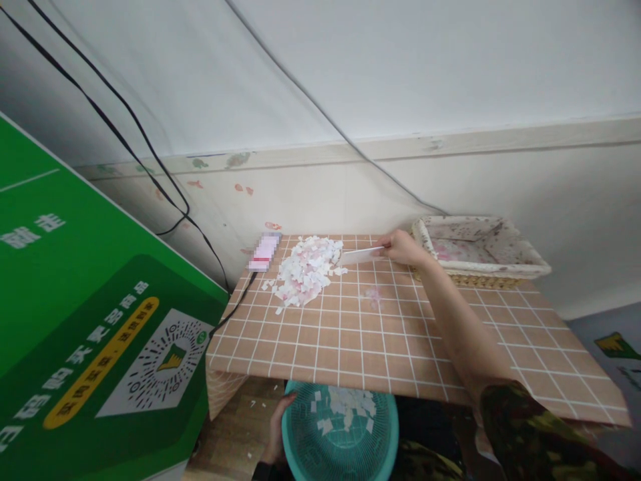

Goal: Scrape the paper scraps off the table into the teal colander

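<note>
My right hand reaches across the tiled table and pinches a white card, whose far edge touches a pile of white and pink paper scraps. My left hand grips the rim of a teal plastic basket held below the table's front edge. Several paper scraps lie inside the basket.
A wicker tray with a floral cloth lining sits at the table's back right. A phone lies at the back left, with a black cable running off it. A green board with a QR code stands on the left. The wall is close behind.
</note>
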{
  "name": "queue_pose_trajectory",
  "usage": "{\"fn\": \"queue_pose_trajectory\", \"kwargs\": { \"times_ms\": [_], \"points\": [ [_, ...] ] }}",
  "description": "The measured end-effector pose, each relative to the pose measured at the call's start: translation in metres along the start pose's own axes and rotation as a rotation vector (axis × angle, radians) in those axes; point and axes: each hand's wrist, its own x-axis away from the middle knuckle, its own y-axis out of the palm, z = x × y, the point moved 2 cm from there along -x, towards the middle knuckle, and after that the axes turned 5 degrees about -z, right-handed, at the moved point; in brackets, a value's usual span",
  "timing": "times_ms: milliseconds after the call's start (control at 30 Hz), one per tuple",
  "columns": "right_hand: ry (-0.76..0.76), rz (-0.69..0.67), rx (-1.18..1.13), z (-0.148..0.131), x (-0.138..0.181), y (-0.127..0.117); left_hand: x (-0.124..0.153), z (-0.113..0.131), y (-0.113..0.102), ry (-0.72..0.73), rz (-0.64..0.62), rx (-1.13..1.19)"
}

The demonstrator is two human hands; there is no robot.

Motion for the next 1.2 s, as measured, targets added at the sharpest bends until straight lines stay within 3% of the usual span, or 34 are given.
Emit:
{"fn": "queue_pose_trajectory", "kwargs": {
  "times_ms": [133, 400, 567, 633, 733, 833, 1000, 1100, 1200],
  "points": [
    [-0.047, -0.103, -0.043, -0.008, 0.000, 0.004, -0.004, -0.006, -0.003, -0.026, -0.027, 0.045],
    [-0.046, -0.070, -0.040, -0.019, 0.005, 0.001, -0.008, -0.011, -0.007, -0.056, -0.064, 0.086],
    [-0.113, -0.186, -0.059, -0.040, 0.009, -0.001, -0.009, -0.011, -0.009, -0.051, -0.067, 0.091],
    [-0.105, -0.134, -0.100, -0.051, 0.017, -0.004, -0.009, -0.011, -0.009, -0.052, -0.070, 0.080],
    [-0.015, 0.067, -0.131, -0.072, 0.041, 0.000, -0.008, -0.011, -0.010, -0.057, -0.059, 0.075],
    [0.126, 0.285, -0.025, -0.095, 0.080, 0.026, -0.007, -0.013, -0.009, -0.091, -0.076, 0.101],
    [0.347, 0.402, 0.040, -0.120, 0.135, 0.099, -0.001, -0.018, -0.006, -0.168, -0.196, 0.170],
    [0.426, 0.463, 0.102, -0.122, 0.144, 0.123, 0.005, -0.020, -0.005, -0.195, -0.205, 0.189],
    [0.421, 0.502, 0.150, -0.119, 0.135, 0.125, 0.011, -0.019, -0.007, -0.186, -0.209, 0.210]
  ]
}}
